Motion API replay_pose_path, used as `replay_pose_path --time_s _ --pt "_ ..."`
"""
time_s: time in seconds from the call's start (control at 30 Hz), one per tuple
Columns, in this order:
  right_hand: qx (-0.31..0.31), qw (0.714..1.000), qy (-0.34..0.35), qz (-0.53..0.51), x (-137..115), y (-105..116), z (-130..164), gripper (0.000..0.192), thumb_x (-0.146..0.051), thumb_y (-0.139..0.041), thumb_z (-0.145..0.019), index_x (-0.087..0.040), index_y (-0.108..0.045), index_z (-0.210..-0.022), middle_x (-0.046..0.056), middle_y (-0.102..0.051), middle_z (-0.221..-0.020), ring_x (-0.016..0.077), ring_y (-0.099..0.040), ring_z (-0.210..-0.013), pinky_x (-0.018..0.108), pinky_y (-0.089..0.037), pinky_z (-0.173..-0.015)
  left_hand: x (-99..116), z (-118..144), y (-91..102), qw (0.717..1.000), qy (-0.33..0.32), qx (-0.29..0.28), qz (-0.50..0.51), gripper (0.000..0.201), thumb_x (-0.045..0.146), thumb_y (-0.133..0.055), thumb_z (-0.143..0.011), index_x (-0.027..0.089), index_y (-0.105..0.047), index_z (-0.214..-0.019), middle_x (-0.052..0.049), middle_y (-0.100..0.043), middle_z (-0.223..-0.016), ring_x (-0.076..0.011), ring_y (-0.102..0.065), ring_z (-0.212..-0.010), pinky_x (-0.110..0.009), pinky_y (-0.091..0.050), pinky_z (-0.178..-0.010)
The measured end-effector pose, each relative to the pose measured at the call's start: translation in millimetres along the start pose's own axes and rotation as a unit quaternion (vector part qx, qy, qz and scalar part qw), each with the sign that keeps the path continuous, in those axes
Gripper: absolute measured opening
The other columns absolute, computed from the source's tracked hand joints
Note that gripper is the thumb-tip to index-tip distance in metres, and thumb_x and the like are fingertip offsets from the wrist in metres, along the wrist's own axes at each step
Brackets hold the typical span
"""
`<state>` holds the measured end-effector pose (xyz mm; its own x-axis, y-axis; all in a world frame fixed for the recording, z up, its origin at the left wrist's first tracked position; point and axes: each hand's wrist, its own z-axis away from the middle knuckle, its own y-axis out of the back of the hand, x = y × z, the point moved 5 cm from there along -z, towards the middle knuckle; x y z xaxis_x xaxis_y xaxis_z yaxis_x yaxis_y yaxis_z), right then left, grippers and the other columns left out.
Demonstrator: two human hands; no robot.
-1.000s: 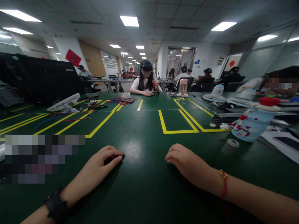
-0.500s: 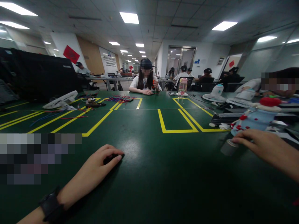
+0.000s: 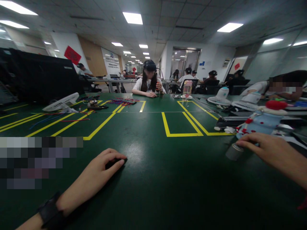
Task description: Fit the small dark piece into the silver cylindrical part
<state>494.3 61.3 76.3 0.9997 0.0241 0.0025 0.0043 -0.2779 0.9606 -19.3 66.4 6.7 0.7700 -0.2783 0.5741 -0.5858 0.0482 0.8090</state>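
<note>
My left hand (image 3: 103, 171), with a black band at the wrist, rests on the green table (image 3: 148, 185). Its fingers are curled and the thumb tip meets the index fingertip; whatever lies inside, if anything, is hidden in shadow. On the right, my right hand (image 3: 261, 145) pinches the light-rimmed top of a small grey cylinder (image 3: 233, 152), which leans slightly at the tabletop. Just behind that hand stands a light blue object with red dots and a red top (image 3: 263, 119).
White fans (image 3: 219, 96) and dark metal rails lie at the right, near a leaning person. Across the table sits another person (image 3: 148, 81) beside a clear bottle (image 3: 187, 89). Coloured wires (image 3: 124, 101), a tilted white fan (image 3: 62, 103) and a black case (image 3: 40, 76) are leftward. Yellow tape marks the tabletop.
Both hands keep their places and grips. The whole view has shifted very slightly; the small grey cylinder stays under my right fingers.
</note>
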Motion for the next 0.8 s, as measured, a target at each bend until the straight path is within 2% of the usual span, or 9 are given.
replay_pose_path --time_s 0.2,0.4,0.53,0.7,0.8 --pt "0.007 1.000 0.011 -0.014 -2 1 1 0.032 -0.046 -0.049 -0.087 -0.022 -0.070 -0.089 0.009 -0.069 -0.092 0.0219 -0.062 -0.080 0.034 -0.042 -0.073 1 0 -0.9 1.000 0.004 -0.010 0.002 0.031 0.048 -0.050 -0.089 0.029 -0.065 -0.110 -0.004 -0.058 -0.113 -0.0245 -0.059 -0.103 -0.043 -0.047 -0.092" --pt "0.008 0.999 0.035 -0.024 -8 0 5 0.032 -0.044 -0.048 -0.088 -0.020 -0.069 -0.092 0.010 -0.068 -0.096 0.0221 -0.062 -0.086 0.034 -0.043 -0.078 1 1 0.1 1.000 -0.002 -0.009 0.001 0.032 0.048 -0.050 -0.089 0.030 -0.065 -0.111 -0.005 -0.059 -0.113 -0.0251 -0.059 -0.102 -0.043 -0.048 -0.092" --pt "0.007 0.999 -0.019 -0.034 4 -5 2 0.042 -0.055 -0.052 -0.082 -0.021 -0.066 -0.103 0.009 -0.067 -0.103 0.0231 -0.062 -0.086 0.035 -0.044 -0.075 0 1 -0.4 1.000 0.002 -0.012 -0.005 0.032 0.048 -0.050 -0.089 0.030 -0.065 -0.111 -0.004 -0.059 -0.114 -0.0243 -0.059 -0.103 -0.041 -0.048 -0.092" --pt "-0.037 0.996 -0.061 -0.052 13 -14 0 0.047 -0.063 -0.045 -0.082 -0.021 -0.065 -0.091 0.008 -0.068 -0.091 0.0227 -0.063 -0.078 0.036 -0.045 -0.072 -2 0 -1.2 1.000 0.007 -0.015 -0.002 0.031 0.048 -0.050 -0.089 0.029 -0.064 -0.110 -0.003 -0.058 -0.114 -0.0224 -0.058 -0.105 -0.038 -0.045 -0.094" --pt "-0.071 0.985 -0.096 -0.126 18 -19 4 0.052 -0.061 -0.057 -0.075 -0.021 -0.062 -0.107 0.010 -0.067 -0.104 0.0239 -0.066 -0.085 0.034 -0.048 -0.073 -2 0 -1.7 1.000 0.004 -0.017 0.002 0.031 0.049 -0.050 -0.090 0.029 -0.064 -0.110 -0.003 -0.057 -0.114 -0.0220 -0.057 -0.105 -0.038 -0.044 -0.095"
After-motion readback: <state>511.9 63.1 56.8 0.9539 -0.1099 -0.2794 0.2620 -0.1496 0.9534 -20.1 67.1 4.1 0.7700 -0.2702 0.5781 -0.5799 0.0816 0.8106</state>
